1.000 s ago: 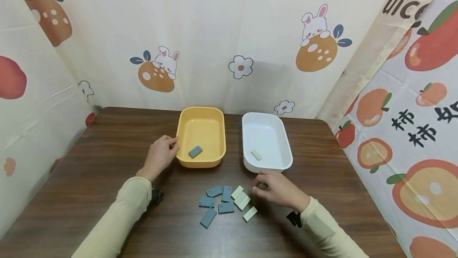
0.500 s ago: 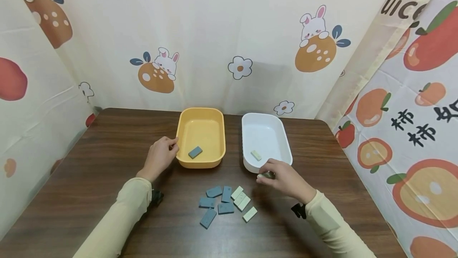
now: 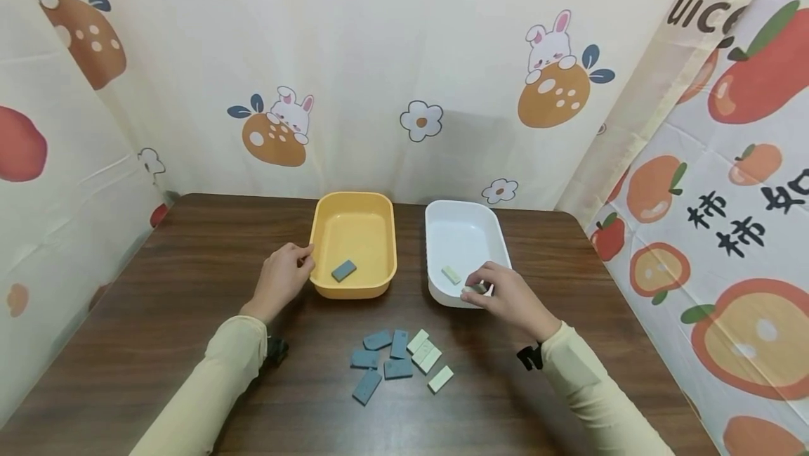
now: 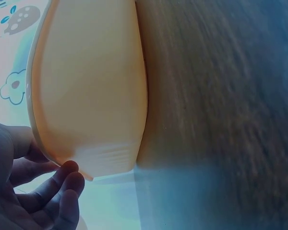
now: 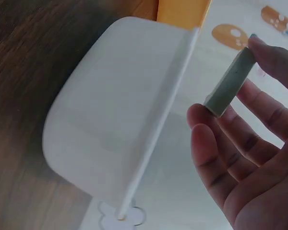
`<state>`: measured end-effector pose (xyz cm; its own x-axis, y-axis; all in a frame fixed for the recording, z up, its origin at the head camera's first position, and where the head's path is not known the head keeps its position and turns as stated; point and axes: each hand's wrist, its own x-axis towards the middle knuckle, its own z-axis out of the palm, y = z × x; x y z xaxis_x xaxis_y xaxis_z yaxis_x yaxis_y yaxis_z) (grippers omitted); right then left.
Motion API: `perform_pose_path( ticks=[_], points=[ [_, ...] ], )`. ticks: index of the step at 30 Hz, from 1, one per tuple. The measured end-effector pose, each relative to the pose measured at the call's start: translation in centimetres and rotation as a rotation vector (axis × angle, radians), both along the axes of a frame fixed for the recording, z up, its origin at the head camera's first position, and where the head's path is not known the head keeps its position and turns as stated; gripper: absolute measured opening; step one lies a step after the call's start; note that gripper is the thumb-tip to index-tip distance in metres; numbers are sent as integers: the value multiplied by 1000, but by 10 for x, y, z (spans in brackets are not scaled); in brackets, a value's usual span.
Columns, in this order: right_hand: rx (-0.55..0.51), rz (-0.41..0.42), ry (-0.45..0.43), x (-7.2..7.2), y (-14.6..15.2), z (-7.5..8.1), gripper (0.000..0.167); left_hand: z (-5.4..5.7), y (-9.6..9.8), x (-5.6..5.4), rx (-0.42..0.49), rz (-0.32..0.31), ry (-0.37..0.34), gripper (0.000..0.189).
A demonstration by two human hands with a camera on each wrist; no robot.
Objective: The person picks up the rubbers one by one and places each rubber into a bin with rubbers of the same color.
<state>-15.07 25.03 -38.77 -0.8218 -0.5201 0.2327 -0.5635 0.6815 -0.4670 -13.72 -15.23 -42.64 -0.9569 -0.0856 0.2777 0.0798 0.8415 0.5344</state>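
Note:
My left hand [image 3: 282, 277] pinches the left rim of a yellow plastic tub [image 3: 354, 293]; the left wrist view shows thumb and fingers at that rim. One blue-grey block [image 3: 344, 270] lies inside this tub. Between the thumb and fingertips of my right hand [image 3: 512, 301] is a small pale green block [image 5: 230, 82], held above the near right end of a white plastic tub [image 3: 464, 231]. Another pale green block [image 3: 451, 274] lies on the white tub's floor.
In front of the tubs, several blue-grey blocks [image 3: 398, 369] lie loose on the dark wooden table [image 3: 208, 259]. Just right of them are several pale green blocks [image 3: 440, 379]. A printed curtain [image 3: 366, 55] hangs behind the table and along both sides.
From the table near the pale green blocks, my right hand has moved up and away with its block, over the white tub's near edge. The left hand stays at the yellow tub.

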Motion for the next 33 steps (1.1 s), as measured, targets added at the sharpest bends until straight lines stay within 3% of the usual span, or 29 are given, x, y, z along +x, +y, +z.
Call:
perform_pose_path(
  ticks=[7,17,33],
  points=[
    [6,-73,-85,-13,4,-5,16,0,2,0,4,-4,-20,34],
    [75,-109,-150,-30,1,-11,17,1,1,2,9,0,-12,34],
    [209,-66,-264,-53,-5,-26,14,0,1,1,18,-2,-17,34]
  ],
)
